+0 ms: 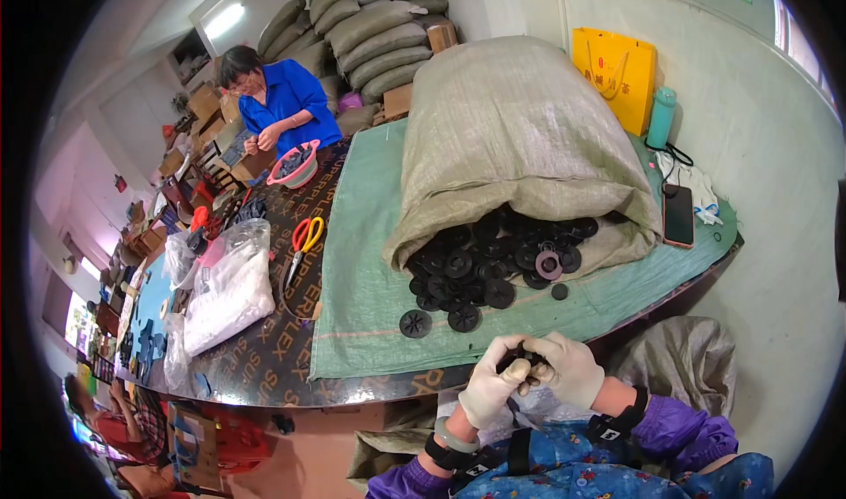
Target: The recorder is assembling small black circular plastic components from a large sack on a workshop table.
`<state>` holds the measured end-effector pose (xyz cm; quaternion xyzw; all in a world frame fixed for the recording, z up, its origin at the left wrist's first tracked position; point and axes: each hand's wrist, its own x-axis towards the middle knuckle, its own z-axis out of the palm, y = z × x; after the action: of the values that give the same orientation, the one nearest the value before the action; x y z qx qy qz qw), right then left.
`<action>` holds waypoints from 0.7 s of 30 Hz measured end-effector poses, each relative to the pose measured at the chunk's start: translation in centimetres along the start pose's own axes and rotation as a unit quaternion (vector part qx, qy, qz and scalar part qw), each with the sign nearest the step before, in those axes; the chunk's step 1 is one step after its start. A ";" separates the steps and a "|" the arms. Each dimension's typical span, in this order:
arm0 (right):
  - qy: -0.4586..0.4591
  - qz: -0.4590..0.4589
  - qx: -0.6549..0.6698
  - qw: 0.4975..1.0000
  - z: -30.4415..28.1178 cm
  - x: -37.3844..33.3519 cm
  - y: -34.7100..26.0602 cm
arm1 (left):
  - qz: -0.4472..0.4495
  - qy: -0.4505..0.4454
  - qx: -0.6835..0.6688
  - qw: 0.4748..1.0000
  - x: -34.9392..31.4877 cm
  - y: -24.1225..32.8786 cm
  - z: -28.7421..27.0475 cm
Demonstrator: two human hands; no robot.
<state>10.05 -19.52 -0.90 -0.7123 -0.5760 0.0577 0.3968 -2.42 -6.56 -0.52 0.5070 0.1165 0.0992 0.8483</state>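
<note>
My left hand (487, 388) and my right hand (575, 372), both in white gloves, meet just past the table's near edge. Their fingers are closed around a small black part (527, 357); its shape is mostly hidden by the gloves. Beyond them, a heap of round black plastic discs (458, 263) spills from the mouth of a big woven sack (520, 120) lying on its side. One disc with a pinkish ring (548, 265) sits at the heap's right. Two ribbed discs lie at the near left of the pile, and a small black disc (560, 292) lies apart on the right.
A green woven sheet (370, 323) covers much of the table. Yellow-handled scissors (304, 243) and plastic bags (231, 288) lie left. A phone (678, 215), gloves, teal bottle (661, 118) and yellow bag (614, 81) are right. A co-worker in blue (286, 103) stands behind a pink-rimmed basket (295, 166).
</note>
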 end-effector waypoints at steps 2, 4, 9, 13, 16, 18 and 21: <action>0.034 0.091 0.109 0.989 1.0 -0.4 0.1 | 0.023 0.030 0.083 0.996 -0.1 -0.2 0.4; 0.005 0.261 0.221 0.940 1.1 -0.2 -1.2 | 0.132 0.068 0.174 0.973 0.4 -1.7 0.4; 0.015 0.101 0.080 0.992 -0.4 0.5 -1.3 | -0.021 0.006 -0.009 1.000 0.2 0.0 -0.4; 0.088 0.051 0.081 0.992 0.8 0.1 -0.4 | 0.108 0.031 0.193 0.975 0.5 -0.8 -0.1; 0.032 0.227 0.290 0.929 1.5 0.0 -0.1 | 0.277 0.091 0.488 0.823 1.2 -1.9 -0.3; -0.026 0.287 0.299 0.910 0.4 0.4 -0.3 | 0.243 0.092 0.546 0.796 1.0 -1.7 -0.6; -0.005 0.233 0.172 0.957 -0.8 1.1 0.5 | 0.006 0.019 0.023 1.000 0.3 -0.8 -1.7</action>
<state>11.23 -18.95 -0.23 -0.7475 -0.3776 0.2497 0.4861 -2.62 -5.42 -2.02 0.5248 0.1315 0.1111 0.8336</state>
